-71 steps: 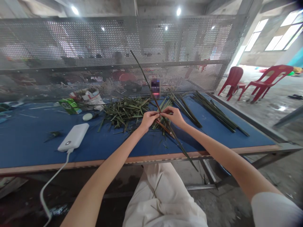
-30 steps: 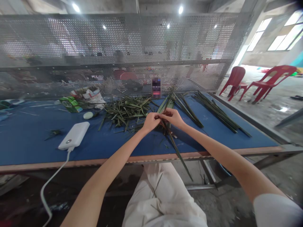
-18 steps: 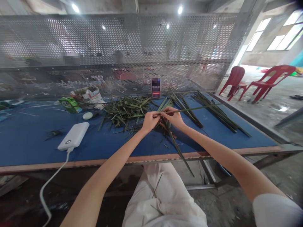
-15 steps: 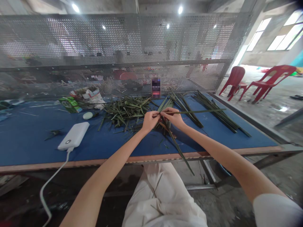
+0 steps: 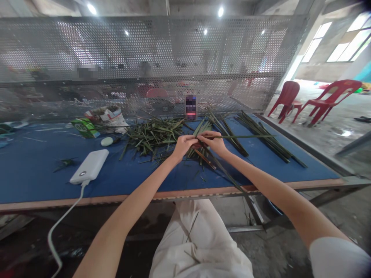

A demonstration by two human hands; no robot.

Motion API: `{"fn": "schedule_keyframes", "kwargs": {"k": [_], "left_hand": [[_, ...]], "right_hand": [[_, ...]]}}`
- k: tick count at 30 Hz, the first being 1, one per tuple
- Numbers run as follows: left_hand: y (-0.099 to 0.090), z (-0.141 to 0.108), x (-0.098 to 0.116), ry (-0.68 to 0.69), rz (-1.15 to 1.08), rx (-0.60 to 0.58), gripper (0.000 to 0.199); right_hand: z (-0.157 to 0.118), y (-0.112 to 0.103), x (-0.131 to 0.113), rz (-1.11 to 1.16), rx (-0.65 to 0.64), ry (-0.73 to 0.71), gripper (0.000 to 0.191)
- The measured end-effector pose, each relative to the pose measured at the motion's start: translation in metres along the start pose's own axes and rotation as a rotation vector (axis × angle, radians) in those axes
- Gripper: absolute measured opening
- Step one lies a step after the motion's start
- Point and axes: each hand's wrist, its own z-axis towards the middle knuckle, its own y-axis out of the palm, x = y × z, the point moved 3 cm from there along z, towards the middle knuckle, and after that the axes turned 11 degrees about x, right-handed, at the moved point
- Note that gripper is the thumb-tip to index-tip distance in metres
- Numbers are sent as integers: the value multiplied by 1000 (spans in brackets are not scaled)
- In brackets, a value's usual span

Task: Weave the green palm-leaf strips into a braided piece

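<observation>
Palm leaves [image 5: 237, 136], power bank [image 5: 89, 166], perforated metal screen [image 5: 185, 50]

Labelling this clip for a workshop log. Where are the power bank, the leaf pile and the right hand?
Power bank [image 5: 89, 166], head view, on its white top face.
Leaf pile [image 5: 153, 138], head view, on the middle of the heap.
Right hand [image 5: 210, 143], head view, on the back of the hand.
</observation>
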Motion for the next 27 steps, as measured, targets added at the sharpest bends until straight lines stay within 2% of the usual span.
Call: {"fn": "schedule_keyframes", "kwargs": {"k": [5,10,18,24,27], "left_hand": [[-5,4,-5,-56,-40,27,34],[-8,7,-8,-86,-71,25,29],[-6,7,-5,-161,-71,94,20],[-7,8,-5,-154,-119,55,38],[-6,6,-4,-144,-105,46,36]], "right_hand": [[-1,0,1,1,-2,11,32],[-1,1,1,26,-52,13,34],[2,1,8,41,-22,65,37],[3,1,8,29,-11,26,36],[2,1,6,30,-8,24,33]]}}
